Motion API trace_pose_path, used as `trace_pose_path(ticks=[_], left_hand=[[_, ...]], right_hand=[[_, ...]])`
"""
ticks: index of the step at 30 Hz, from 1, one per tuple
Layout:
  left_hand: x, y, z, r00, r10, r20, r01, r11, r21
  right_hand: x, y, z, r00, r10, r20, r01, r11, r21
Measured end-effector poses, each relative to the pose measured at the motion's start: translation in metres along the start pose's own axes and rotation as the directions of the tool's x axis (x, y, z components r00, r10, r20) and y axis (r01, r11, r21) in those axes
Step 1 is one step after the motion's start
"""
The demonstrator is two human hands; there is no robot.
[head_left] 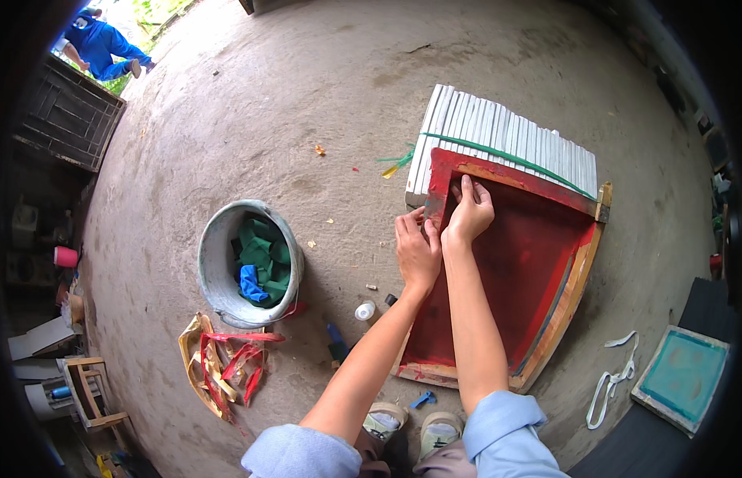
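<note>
A red-stained wooden screen-printing frame [538,331] with dark red mesh leans on a bundle of white slats or boards [498,127]. My left hand [419,251] is at the frame's upper left side, its bent fingers closed on that edge. Just inside the upper left corner is my right hand [471,213], with thumb and fingers drawn together against the inner side. Anything thin between those right fingertips is too small to make out. A green strap [506,151] runs around the white bundle, partly behind the frame.
Left of the frame stands a grey bucket [212,255] holding green and blue cloths. Tangled red and beige tape strips [219,370] lie nearby. A white bottle [365,311] stands between bucket and frame. A teal screen frame [682,378] lies right. A person in blue [104,48] is far left.
</note>
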State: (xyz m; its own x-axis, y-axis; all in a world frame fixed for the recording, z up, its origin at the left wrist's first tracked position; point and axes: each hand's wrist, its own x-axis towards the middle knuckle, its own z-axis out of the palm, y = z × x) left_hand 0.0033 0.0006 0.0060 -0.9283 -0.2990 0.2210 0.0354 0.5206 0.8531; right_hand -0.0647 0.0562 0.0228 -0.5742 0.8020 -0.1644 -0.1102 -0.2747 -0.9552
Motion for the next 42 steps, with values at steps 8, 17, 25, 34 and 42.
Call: trace_pose_path(ticks=[8,17,25,34,42], left_hand=[[0.001,-0.005,0.001,0.999,0.031,-0.026,-0.031,0.999,0.007],[-0.001,-0.007,0.009,0.998,0.053,-0.034,-0.052,0.999,0.007],[0.001,-0.011,0.006,0.994,0.092,-0.051,-0.088,0.993,0.076],[-0.001,-0.011,0.006,0.994,0.103,-0.037,-0.100,0.992,0.079],[-0.001,-0.007,0.005,0.999,0.049,-0.020,-0.048,0.999,0.022]], right_hand=[[0.005,0.009,0.000,0.986,-0.162,0.048,0.167,0.892,-0.420],[0.006,0.003,-0.001,0.955,-0.283,0.085,0.288,0.822,-0.492],[0.002,-0.001,-0.001,0.953,-0.215,0.211,0.284,0.877,-0.388],[0.008,0.005,-0.041,0.861,-0.282,0.424,0.412,0.874,-0.256],[0.019,-0.074,-0.001,0.703,-0.386,0.598,0.587,0.789,-0.181]])
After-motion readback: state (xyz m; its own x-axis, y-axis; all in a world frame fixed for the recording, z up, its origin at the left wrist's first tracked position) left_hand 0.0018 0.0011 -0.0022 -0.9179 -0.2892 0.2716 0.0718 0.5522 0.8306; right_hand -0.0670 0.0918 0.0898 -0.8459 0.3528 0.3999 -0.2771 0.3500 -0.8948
